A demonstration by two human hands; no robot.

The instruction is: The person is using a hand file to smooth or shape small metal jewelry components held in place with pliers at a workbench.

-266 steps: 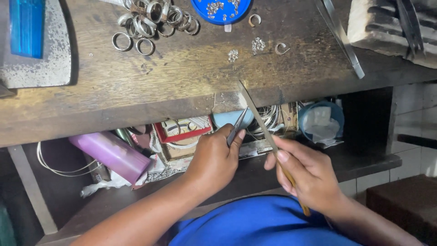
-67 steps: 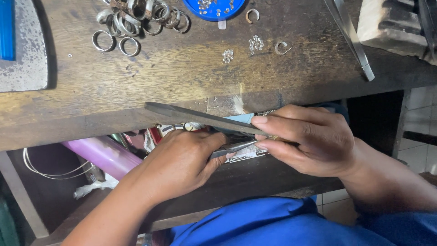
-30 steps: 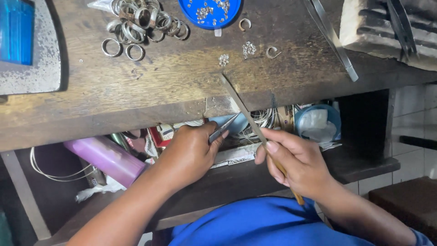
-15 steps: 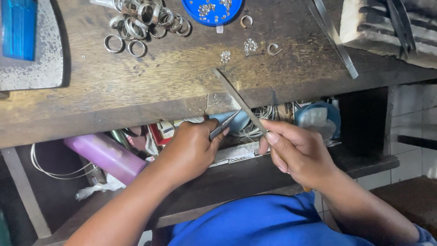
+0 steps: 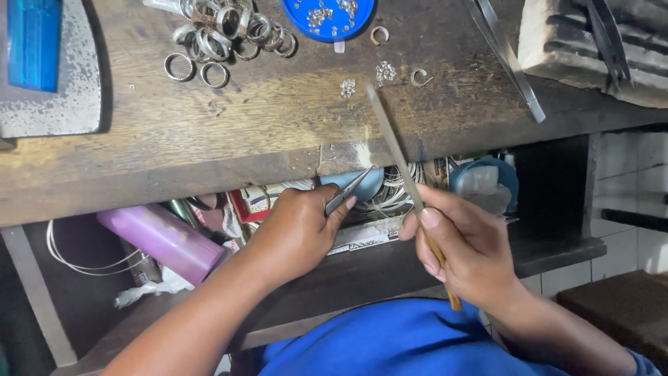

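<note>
A file [image 5: 393,143] is gripped in the closed right hand [image 5: 466,251], its long axis pointing up-left across the bench's [image 5: 209,132] front edge. Pliers [image 5: 348,189] are clasped in the closed left hand [image 5: 296,233], tips toward that edge.

Bare benchtop [image 5: 229,132] mid-bench — rings [image 5: 229,31] behind
</note>
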